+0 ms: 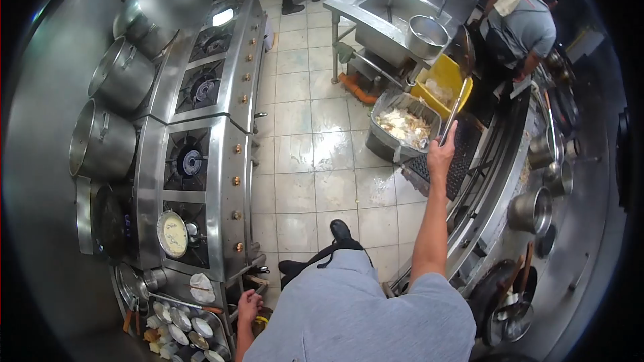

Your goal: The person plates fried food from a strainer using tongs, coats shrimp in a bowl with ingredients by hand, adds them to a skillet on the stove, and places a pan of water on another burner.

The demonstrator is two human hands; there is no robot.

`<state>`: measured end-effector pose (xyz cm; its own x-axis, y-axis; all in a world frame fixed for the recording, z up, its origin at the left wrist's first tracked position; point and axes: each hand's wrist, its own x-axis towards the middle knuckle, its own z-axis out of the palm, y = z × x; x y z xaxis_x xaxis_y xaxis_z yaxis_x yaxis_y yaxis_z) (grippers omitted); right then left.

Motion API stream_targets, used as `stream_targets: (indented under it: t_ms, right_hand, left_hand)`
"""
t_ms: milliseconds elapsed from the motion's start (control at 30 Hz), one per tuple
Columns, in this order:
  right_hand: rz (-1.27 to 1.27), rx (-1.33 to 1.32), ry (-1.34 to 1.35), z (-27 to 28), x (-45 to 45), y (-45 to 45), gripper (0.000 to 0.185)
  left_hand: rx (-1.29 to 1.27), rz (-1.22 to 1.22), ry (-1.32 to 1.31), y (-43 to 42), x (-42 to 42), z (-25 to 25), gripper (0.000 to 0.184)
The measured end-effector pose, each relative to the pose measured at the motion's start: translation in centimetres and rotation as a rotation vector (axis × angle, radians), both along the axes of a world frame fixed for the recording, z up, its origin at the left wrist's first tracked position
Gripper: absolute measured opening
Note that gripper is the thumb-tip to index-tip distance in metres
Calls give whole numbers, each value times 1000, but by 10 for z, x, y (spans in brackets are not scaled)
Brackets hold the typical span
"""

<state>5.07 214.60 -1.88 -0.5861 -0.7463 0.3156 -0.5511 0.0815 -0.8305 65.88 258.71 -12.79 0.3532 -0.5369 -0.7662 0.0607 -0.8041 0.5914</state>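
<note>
My right hand [441, 155] is closed round the long metal handle of a pan [464, 52], with the arm stretched forward. The dark pan is up near the sink corner, above a yellow bin [439, 87]. Just left of that hand stands a lined bin [405, 126] full of food scraps. My left hand [249, 305] hangs low beside the stove's near end, its fingers curled; whether it holds anything is too small to tell. A pan of pale liquid [173, 234] sits on the nearest burner.
The gas stove [213, 127] runs along the left, with large pots [102, 139] behind it. A tray of containers [182, 325] is at the lower left. A sink [396, 10] stands ahead. A co-worker [520, 20] bends over at the upper right. Pots [530, 211] line the right counter.
</note>
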Motion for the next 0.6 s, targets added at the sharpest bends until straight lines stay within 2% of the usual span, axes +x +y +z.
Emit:
stream_targets:
  t_ms: [33,67,133,167,200,233,267,300,333,367,400,433,467,500,533,567,600]
  right_hand:
    - [-138,-12,220,-12,-5,-11,81]
    - [-116,-3,223,-27,-10,-17,81]
    - [-178,481,299,-68,-12,-34,84]
    - [-131,347,504,-102,-23,-43,86]
    - [-50,202,679,-143,-41,-44,89]
    - [-43,303,463,-161,-51,-43,86]
    - [-105,510,268,-134,-29,-37,81]
    - [-139,407,305,-142,-21,-26,75]
    - [-144,269,227,-171,-28,-14,73]
    - [-86,58,355,-218,-53,-2,70]
    - [-47,281,-516,-162,-11,22,61]
    - [-125,287,-704,-141,16,33,51]
    - [-124,299,-707,-143,23,51,42]
    - [-13,382,-645,-195,-28,67,39]
    - [-141,441,-546,-187,-18,80,37]
    - [-222,388,-517,-189,-10,90,39]
    - [-84,512,-425,-206,-37,103,41]
  left_hand:
    - [3,-27,-14,-11,-7,5,40]
    - [-8,0,-6,-17,-11,0,41]
    - [-53,-195,-59,-31,-16,-14,41]
    - [-38,-320,-46,-35,-11,-32,42]
    - [-23,-529,-173,-50,-18,-19,42]
    - [-36,-583,-212,-53,-13,-31,37]
    - [75,-632,-237,-75,-15,-20,32]
    - [83,-514,-215,-109,-25,-5,30]
    - [44,-354,-76,-109,-8,-61,33]
    - [18,40,25,-141,-27,-45,42]
    - [-7,196,108,-162,-24,-67,48]
    - [-37,356,192,-180,-16,-97,56]
    - [-43,389,193,-195,-4,-133,56]
    - [-123,700,268,-206,1,-173,60]
    - [-217,1013,336,-219,2,-205,65]
    - [-273,1195,378,-239,9,-228,68]
    - [-331,1376,419,-256,17,-248,71]
